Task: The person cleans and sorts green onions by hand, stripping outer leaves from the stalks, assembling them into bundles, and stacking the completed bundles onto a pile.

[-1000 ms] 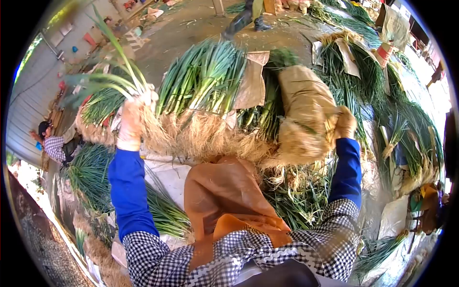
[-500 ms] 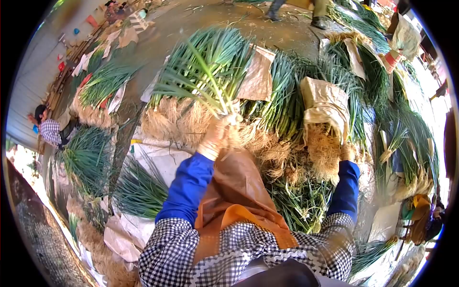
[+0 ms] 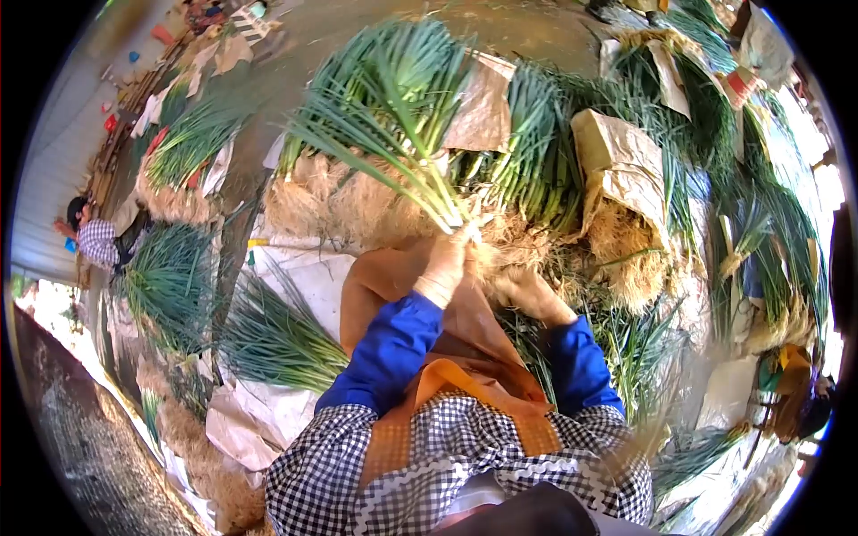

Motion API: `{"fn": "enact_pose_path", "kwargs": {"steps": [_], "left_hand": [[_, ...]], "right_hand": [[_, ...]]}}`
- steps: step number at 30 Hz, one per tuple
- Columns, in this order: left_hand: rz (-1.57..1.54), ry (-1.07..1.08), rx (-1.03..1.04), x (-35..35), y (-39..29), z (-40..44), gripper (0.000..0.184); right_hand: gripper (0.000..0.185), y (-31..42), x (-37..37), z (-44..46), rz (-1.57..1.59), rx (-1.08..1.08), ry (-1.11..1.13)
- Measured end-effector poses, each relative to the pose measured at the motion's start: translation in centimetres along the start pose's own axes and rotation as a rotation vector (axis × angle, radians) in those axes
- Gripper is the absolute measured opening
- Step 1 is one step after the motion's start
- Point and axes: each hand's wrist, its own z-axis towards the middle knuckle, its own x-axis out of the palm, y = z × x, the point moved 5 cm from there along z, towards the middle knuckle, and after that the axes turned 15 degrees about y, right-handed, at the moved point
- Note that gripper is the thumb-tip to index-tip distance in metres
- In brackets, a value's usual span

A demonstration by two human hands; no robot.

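Note:
My left hand (image 3: 449, 261) is closed round the white stems of a few green onions (image 3: 413, 183), whose leaves fan up and to the left. Close beside it, my right hand (image 3: 534, 295) is near the roots of that bunch; its fingers are blurred, and what they hold, if anything, cannot be made out. Beyond my hands lies a large pile of green onions (image 3: 371, 85), roots toward me. A brown paper sheet (image 3: 483, 105) rests on the pile. To the right, a paper-wrapped bundle (image 3: 617, 161) shows its tan roots at the near end.
An orange apron (image 3: 384, 281) covers my lap. More onions (image 3: 286, 344) lie on pale sheeting (image 3: 259, 420) at the left, and others (image 3: 170, 281) farther left. A person (image 3: 96, 239) in a checked top sits at the far left. Onion piles (image 3: 778, 232) also line the right side.
My left hand has moved right with the onions. My right hand has let go of the wrapped bundle and come in toward my left hand. The bundle now lies on the right of the pile.

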Motion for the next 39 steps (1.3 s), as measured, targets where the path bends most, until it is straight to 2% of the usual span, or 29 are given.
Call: {"fn": "enact_pose_path", "kwargs": {"steps": [1, 2, 3, 4, 5, 6, 8, 10, 12, 14, 16, 17, 19, 20, 22, 24, 25, 26, 28, 29, 30, 31, 32, 34, 35, 36, 37, 38, 39], "left_hand": [[-0.143, 0.012, 0.16, -1.0, 0.0, 0.8, 0.015], [-0.191, -0.04, 0.19, -1.1, -1.7, 0.4, 0.015], [-0.238, -0.092, 0.222, -1.1, -3.4, -0.1, 0.015], [-0.316, 0.028, 0.146, -2.9, -3.3, 0.2, 0.014], [-0.242, 0.154, 0.189, -1.3, -4.5, 0.3, 0.014], [-0.168, 0.281, 0.233, 0.4, -5.5, 0.2, 0.013], [-0.075, 0.157, 0.201, 3.0, -4.1, 0.2, 0.01], [-0.144, 0.195, 0.061, 5.5, -1.6, -0.8, 0.008], [-0.242, 0.152, -0.069, 3.2, 4.1, 0.2, 0.013], [-0.185, 0.13, -0.045, 3.9, 4.6, -0.8, 0.015], [-0.129, 0.072, -0.034, 3.7, 4.8, -1.0, 0.016], [-0.116, 0.087, -0.093, 3.7, 5.7, -1.2, 0.018], [-0.172, 0.153, -0.188, 3.8, 8.6, -1.7, 0.029], [-0.201, 0.158, -0.354, 6.2, 8.1, -3.2, 0.036], [-0.003, 0.195, -0.324, 5.1, 14.9, -3.4, 0.039], [0.009, 0.11, -0.286, 4.2, 17.4, -4.2, 0.035], [-0.123, 0.095, -0.265, 3.7, 18.1, -4.4, 0.031], [-0.154, 0.037, -0.29, 3.4, 17.9, -4.7, 0.029], [-0.279, 0.042, -0.314, 4.3, 16.4, -4.9, 0.018], [-0.269, 0.029, -0.327, 4.0, 15.9, -4.9, 0.017], [-0.258, 0.016, -0.336, 3.8, 15.4, -4.9, 0.016], [-0.394, -0.004, -0.381, 3.1, 16.2, -4.7, 0.016], [-0.56, 0.039, -0.494, 1.8, 18.6, -3.8, 0.017], [-0.409, 0.116, -0.319, 0.8, 18.5, -3.1, 0.023], [-0.397, 0.133, -0.316, 1.6, 17.3, -3.4, 0.024], [-0.385, 0.149, -0.313, 2.4, 16.0, -3.8, 0.024], [-0.392, 0.17, -0.341, 3.4, 14.9, -4.5, 0.026], [-0.404, 0.19, -0.372, 3.6, 13.6, -4.7, 0.027], [-0.401, 0.198, -0.368, 3.7, 13.3, -3.9, 0.027]], "right_hand": [[0.027, 0.4, 0.3, -2.7, 0.022, -0.1, 0.13], [0.031, -1.4, 0.4, -5.2, 0.175, -0.16, 0.213], [0.03, -2.3, -0.6, -7.2, 0.269, 0.019, 0.328], [0.033, -2.8, -1.7, -8.3, 0.017, 0.173, 0.26], [0.033, -3.6, -2.4, -7.9, 0.03, 0.183, 0.246], [0.036, -5.4, -5.1, -6.7, -0.027, 0.252, -0.012], [0.047, -7.7, -11.8, -3.9, -0.167, 0.372, -0.515], [0.055, -7.2, -15.1, 1.0, -0.237, 0.648, -0.608], [0.056, -14.1, -17.1, 6.6, -0.588, 0.69, -0.703], [0.058, -12.7, -17.0, 6.3, -0.534, 0.663, -0.788], [0.047, -11.2, -16.6, 4.8, -0.433, 0.55, -0.729], [0.044, -10.5, -15.0, 2.7, -0.295, 0.528, -0.688], [0.039, -6.6, -10.4, -0.5, -0.316, 0.504, -0.639], [0.039, -3.7, -7.7, -1.8, -0.299, 0.395, -0.601], [0.039, -10.1, -3.5, 0.1, 0.029, 0.039, -0.654], [0.041, -11.9, -1.6, 0.1, -0.181, 0.207, -0.733], [0.033, -6.6, -1.1, -1.5, -0.459, 0.384, -0.719], [0.03, -6.9, -0.4, -1.6, -0.567, 0.3, -0.787], [0.025, -6.8, 0.7, -2.0, -0.656, 0.275, -0.742], [0.017, -4.5, 1.6, -3.2, -0.83, -0.026, -0.821], [0.014, -3.9, 1.9, -4.5, -0.486, -0.174, -0.832], [0.016, -5.4, 2.0, -6.4, -0.263, -0.027, -0.698], [0.016, -4.7, 1.3, -9.4, 0.089, -0.006, -0.765], [0.022, -9.6, -1.7, -15.4, -0.09, 0.096, -0.909], [0.03, -9.4, -3.1, -18.8, -0.319, 0.432, -0.922], [0.034, -14.9, -4.2, -20.5, -0.676, 0.932, -0.673], [0.033, -17.2, -4.0, -20.8, -0.703, 0.972, -0.573], [0.031, -15.9, -3.7, -20.0, -0.728, 1.012, -0.467], [0.032, -14.6, -4.3, -17.9, -0.626, 0.827, -0.61]]}}
